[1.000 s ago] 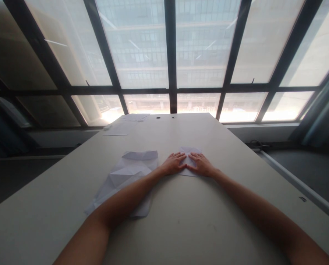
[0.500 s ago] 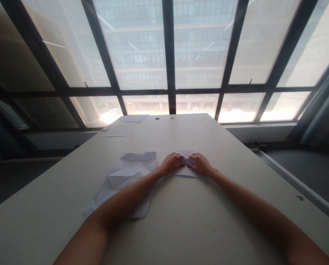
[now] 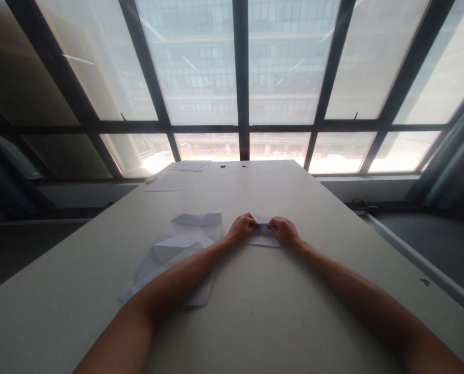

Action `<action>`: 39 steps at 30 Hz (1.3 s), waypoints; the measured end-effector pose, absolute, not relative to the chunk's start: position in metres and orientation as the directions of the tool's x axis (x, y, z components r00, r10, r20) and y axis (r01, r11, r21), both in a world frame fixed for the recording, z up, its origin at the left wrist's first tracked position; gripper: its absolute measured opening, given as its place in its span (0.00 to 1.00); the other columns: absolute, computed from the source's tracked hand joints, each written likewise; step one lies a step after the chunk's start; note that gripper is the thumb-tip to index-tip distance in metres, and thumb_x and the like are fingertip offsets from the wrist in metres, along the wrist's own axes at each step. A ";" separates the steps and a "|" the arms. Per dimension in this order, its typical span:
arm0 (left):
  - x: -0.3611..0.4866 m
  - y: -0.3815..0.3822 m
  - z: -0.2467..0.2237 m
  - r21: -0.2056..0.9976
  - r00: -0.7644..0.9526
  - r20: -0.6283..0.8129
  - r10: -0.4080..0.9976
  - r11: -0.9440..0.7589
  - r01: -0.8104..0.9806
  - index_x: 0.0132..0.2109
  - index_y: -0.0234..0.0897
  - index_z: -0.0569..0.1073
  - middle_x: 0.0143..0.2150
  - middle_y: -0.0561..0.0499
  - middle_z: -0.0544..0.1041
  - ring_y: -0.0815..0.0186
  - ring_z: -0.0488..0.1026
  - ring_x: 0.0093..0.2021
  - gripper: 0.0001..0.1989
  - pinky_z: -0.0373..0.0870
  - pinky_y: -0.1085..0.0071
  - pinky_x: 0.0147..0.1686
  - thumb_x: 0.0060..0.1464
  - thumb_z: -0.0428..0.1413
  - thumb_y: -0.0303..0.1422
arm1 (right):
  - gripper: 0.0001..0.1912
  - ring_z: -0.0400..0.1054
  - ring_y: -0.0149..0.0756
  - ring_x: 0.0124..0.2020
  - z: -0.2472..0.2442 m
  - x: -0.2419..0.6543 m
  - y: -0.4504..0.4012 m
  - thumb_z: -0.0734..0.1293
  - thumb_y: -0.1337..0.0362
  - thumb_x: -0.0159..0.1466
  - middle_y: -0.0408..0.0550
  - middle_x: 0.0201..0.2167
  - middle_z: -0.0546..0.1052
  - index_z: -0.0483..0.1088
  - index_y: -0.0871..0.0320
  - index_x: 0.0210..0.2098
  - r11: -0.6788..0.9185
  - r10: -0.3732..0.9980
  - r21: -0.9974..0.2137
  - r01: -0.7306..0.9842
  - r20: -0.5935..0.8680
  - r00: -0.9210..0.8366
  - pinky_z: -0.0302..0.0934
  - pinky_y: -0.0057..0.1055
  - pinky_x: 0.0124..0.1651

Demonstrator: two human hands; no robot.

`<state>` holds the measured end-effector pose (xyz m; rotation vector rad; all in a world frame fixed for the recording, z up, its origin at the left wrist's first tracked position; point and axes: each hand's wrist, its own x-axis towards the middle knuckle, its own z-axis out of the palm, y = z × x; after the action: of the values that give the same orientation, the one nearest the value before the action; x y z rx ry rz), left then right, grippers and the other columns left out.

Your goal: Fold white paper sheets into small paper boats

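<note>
A small folded sheet of white paper (image 3: 263, 240) lies on the white table in front of me, with a raised fold across its middle. My left hand (image 3: 243, 228) pinches the left end of that fold, fingers closed. At the right end, my right hand (image 3: 284, 231) grips the same fold between thumb and fingers. Left of my hands is a larger creased paper (image 3: 183, 241), partly covered by my left forearm. The far part of the folded sheet shows between and behind my hands.
Flat white sheets (image 3: 164, 183) lie at the table's far left corner, beside a small pale object. Two dark holes pierce the far end of the table (image 3: 263, 182). A small dark mark (image 3: 424, 282) is near the right edge. Large windows stand beyond.
My fingers have drawn slightly apart toward the fold's ends, and the fold now shows as a wider band between them. The larger creased paper has stayed put.
</note>
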<state>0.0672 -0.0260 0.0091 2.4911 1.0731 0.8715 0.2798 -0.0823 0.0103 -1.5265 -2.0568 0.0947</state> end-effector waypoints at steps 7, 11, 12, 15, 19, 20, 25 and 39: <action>0.071 -0.030 0.014 0.602 0.404 0.484 0.776 -0.630 0.490 0.37 0.35 0.80 0.31 0.50 0.81 0.66 0.74 0.31 0.13 0.67 0.72 0.34 0.62 0.55 0.37 | 0.15 0.73 0.40 0.36 0.006 0.282 -0.073 0.65 0.52 0.62 0.51 0.33 0.80 0.74 0.58 0.33 0.410 0.847 -0.734 0.542 0.526 0.071 0.66 0.34 0.43; 0.071 -0.028 0.014 0.677 0.273 0.555 0.786 -0.618 0.401 0.37 0.34 0.77 0.31 0.50 0.79 0.66 0.73 0.31 0.13 0.68 0.73 0.33 0.62 0.53 0.38 | 0.21 0.73 0.41 0.34 0.003 0.285 -0.068 0.69 0.47 0.57 0.51 0.33 0.79 0.72 0.58 0.39 0.415 0.863 -0.855 0.312 0.478 0.164 0.68 0.34 0.36; 0.071 -0.027 0.014 0.694 0.230 0.569 0.789 -0.611 0.380 0.38 0.34 0.77 0.32 0.50 0.79 0.66 0.73 0.31 0.13 0.68 0.73 0.32 0.62 0.53 0.38 | 0.24 0.73 0.40 0.32 0.003 0.285 -0.067 0.70 0.46 0.56 0.50 0.33 0.79 0.70 0.58 0.43 0.403 0.883 -0.882 0.242 0.445 0.151 0.68 0.33 0.34; 0.069 -0.026 0.015 0.743 0.137 0.574 0.807 -0.584 0.326 0.43 0.35 0.75 0.31 0.52 0.78 0.67 0.72 0.30 0.11 0.68 0.74 0.31 0.62 0.53 0.37 | 0.31 0.71 0.36 0.25 0.001 0.282 -0.067 0.71 0.46 0.54 0.45 0.29 0.78 0.65 0.58 0.50 0.336 0.933 -0.937 0.093 0.345 0.101 0.66 0.30 0.26; 0.069 -0.025 0.014 0.756 0.141 0.560 0.816 -0.573 0.317 0.50 0.37 0.73 0.34 0.52 0.77 0.67 0.73 0.32 0.12 0.69 0.75 0.31 0.61 0.53 0.33 | 0.30 0.62 0.30 0.16 -0.001 0.278 -0.068 0.69 0.48 0.55 0.40 0.24 0.74 0.63 0.58 0.51 0.282 0.949 -0.951 0.124 0.295 0.107 0.58 0.25 0.16; 0.069 -0.024 0.012 0.742 0.155 0.571 0.806 -0.588 0.323 0.51 0.37 0.73 0.38 0.50 0.77 0.66 0.74 0.35 0.12 0.70 0.74 0.33 0.61 0.53 0.32 | 0.29 0.60 0.29 0.15 -0.001 0.278 -0.068 0.68 0.49 0.56 0.40 0.23 0.73 0.64 0.58 0.51 0.284 0.948 -0.948 0.140 0.300 0.110 0.56 0.24 0.15; 0.068 -0.020 0.000 0.579 0.347 0.581 0.736 -0.674 0.459 0.45 0.38 0.76 0.52 0.44 0.73 0.62 0.74 0.48 0.11 0.72 0.65 0.50 0.58 0.53 0.24 | 0.26 0.60 0.29 0.16 -0.006 0.282 -0.063 0.64 0.54 0.58 0.43 0.24 0.74 0.66 0.62 0.53 0.301 0.927 -0.917 0.261 0.346 0.148 0.55 0.24 0.18; 0.067 -0.038 0.012 0.161 0.773 0.065 0.631 -0.772 0.616 0.72 0.41 0.53 0.74 0.44 0.50 0.52 0.46 0.73 0.30 0.42 0.47 0.68 0.69 0.41 0.47 | 0.35 0.49 0.48 0.69 -0.002 0.276 -0.082 0.60 0.65 0.65 0.61 0.68 0.60 0.52 0.65 0.70 0.140 0.924 -0.258 0.956 0.381 -0.032 0.44 0.43 0.68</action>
<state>0.0673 -0.0381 0.0120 2.8346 1.0008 0.1746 0.2757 -0.0819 -0.0019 -1.7980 -1.9702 -0.0940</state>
